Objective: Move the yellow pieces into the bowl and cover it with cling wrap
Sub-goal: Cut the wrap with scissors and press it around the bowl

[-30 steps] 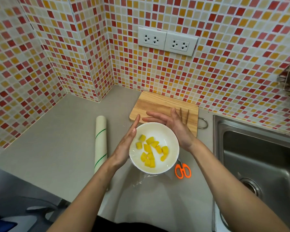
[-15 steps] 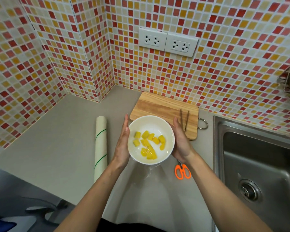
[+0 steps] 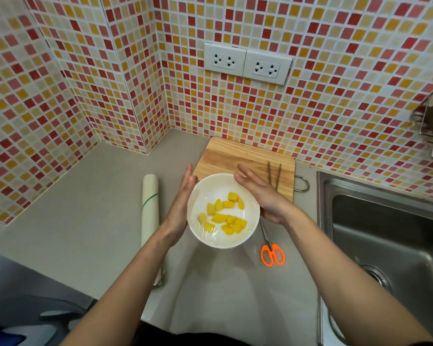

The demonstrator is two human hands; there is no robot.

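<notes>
Grey counter: I see it carrying everything, with the white bowl as my landmark near its middle.
Sink: steel, well to the right of the bowl, set into the counter.
Tiled wall: red, orange and cream mosaic behind the bowl, with two white sockets on it.
Cutting board: wooden, just behind the bowl, its near edge hidden by the bowl and my right hand.
Cling wrap roll: lying on the counter left of the bowl, beyond my left hand, pointing away from me.
Bowl: white, sitting between my two hands; a clear film with fine wrinkles shows across its top.
Left hand: fingers straight, palm flat against the bowl's left side.
Right hand: fingers straight and together, palm against the bowl's right far side, nothing gripped.
Yellow pieces: a loose cluster inside the bowl, under the film.
Scissors: orange handles, on the counter just right of the bowl, blades pointing back under my right wrist.
Tongs: thin metal pair on the board, behind and right of the bowl.
</notes>
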